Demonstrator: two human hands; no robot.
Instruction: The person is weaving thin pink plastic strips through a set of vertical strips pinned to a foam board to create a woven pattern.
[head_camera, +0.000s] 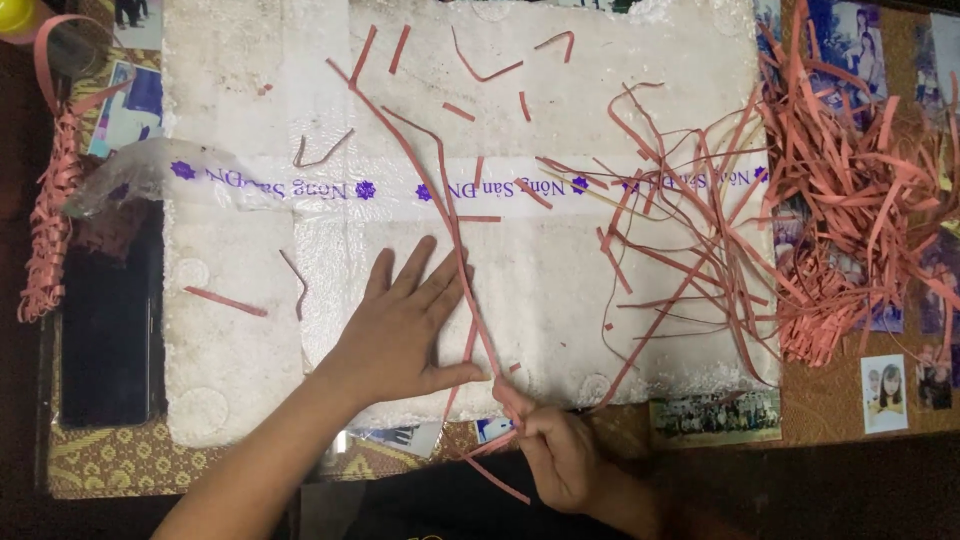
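My left hand (405, 325) lies flat, fingers spread, on a white foam board (240, 330), pressing down a long thin pink paper strip (420, 165) that runs diagonally from the board's upper middle to its front edge. My right hand (560, 450) is at the board's front edge, fingers pinched on the near end of pink strips (490, 445). Short pink offcuts (225, 301) are scattered over the board.
A large tangle of pink paper strips (850, 190) lies at the right, over printed photos (885, 392). A clear tape band (330, 188) crosses the board. A curled pink strip bundle (45, 230) and a dark phone (105, 330) lie at the left.
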